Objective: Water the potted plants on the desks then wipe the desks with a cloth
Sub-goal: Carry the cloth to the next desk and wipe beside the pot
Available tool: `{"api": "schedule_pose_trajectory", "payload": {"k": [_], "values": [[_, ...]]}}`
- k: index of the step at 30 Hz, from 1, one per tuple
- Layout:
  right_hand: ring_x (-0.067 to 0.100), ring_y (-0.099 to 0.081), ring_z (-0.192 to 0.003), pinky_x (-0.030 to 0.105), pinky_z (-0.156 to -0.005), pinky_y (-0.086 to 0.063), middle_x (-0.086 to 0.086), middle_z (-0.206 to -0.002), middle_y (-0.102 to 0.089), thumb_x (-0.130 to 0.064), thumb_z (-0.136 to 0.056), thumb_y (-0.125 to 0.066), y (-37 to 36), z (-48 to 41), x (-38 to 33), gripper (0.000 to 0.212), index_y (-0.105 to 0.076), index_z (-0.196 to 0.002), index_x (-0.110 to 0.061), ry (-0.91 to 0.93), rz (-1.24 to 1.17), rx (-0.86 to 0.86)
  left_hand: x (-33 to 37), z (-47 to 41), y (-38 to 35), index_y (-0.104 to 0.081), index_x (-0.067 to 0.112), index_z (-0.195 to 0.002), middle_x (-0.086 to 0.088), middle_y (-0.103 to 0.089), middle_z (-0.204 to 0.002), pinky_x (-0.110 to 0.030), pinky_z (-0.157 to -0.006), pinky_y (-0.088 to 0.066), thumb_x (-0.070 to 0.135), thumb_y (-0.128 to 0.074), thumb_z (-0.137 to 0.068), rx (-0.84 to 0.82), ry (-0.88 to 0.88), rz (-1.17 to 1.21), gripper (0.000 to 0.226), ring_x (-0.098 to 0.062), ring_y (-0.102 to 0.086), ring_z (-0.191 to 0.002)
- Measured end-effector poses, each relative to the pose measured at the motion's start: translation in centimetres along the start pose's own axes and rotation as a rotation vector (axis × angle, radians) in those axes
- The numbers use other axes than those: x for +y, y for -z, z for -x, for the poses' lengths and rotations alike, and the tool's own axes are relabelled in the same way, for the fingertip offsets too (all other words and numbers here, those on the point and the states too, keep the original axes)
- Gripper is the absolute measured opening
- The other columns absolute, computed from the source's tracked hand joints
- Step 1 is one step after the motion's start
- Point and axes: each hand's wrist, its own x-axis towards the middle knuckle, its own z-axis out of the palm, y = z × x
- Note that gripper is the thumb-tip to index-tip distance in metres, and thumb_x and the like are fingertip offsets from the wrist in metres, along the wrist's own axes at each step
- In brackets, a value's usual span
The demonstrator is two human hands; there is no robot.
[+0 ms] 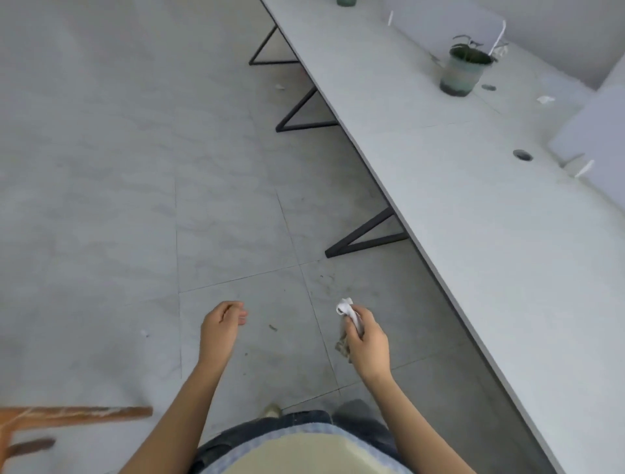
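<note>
Right hand (367, 338) grips a crumpled white cloth (348, 309), its lower end perhaps soiled, above grey floor tiles (101, 169). Left hand (221, 326) hangs loosely curled, holding nothing. At 1 o'clock, a cylindrical potted plant (461, 69) stands on the long pale bench (473, 220).

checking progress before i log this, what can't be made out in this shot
Head view, second pot: cut off by the top edge, plant unseen.
Cloth: mostly hidden in the grip of the right hand, size unclear.
Potted plant: soil too small and blurred to judge wetness.
Wooden furniture: cut off by the left edge, blurred.
</note>
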Motion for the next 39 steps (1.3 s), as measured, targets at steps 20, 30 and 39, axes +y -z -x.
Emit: {"api": "schedule_pose_trajectory", "payload": {"k": [20, 30, 39], "values": [[0.015, -0.05, -0.062, 0.026, -0.055, -0.04, 0.004, -0.081, -0.061, -0.029, -0.092, -0.046, -2.9, -29.7, -11.6, 0.029, -0.056, -0.117, -0.017, -0.002, -0.054, -0.059, 11.1, -23.1, -5.3, -0.062, 0.005, -0.098, -0.012, -0.064, -0.091, -0.031, -0.077, -0.042, 0.012, -0.043, -0.094, 0.028, 0.033, -0.051, 0.02, -0.027, -0.06, -0.086], [0.023, -0.061, -0.076, 0.037, -0.068, -0.054, 0.007, -0.088, -0.064, -0.029, -0.092, -0.047, -6.1, -40.8, -13.9, 0.031, -0.055, -0.12, -0.017, -0.098, 0.027, -0.128, 15.3, -35.5, -9.8, -0.061, 0.009, -0.087, -0.006, -0.064, -0.081, -0.025, -0.067, -0.043, 0.012, -0.045, -0.093, -0.085, 0.13, -0.08, 0.017, -0.024, -0.06, -0.08], [0.017, -0.051, -0.053, 0.031, -0.052, -0.043, 0.0, -0.065, -0.056, -0.029, -0.092, -0.046, -9.1, -54.4, -22.0, 0.024, -0.056, -0.112, -0.019, -0.19, -0.089, 0.119, 27.8, -55.9, -11.1, -0.062, 0.008, -0.094, -0.006, -0.064, -0.089, -0.032, -0.082, -0.042, 0.015, -0.043, -0.093, -0.168, -0.07, -0.072, 0.02, -0.022, -0.06, -0.084]]}}
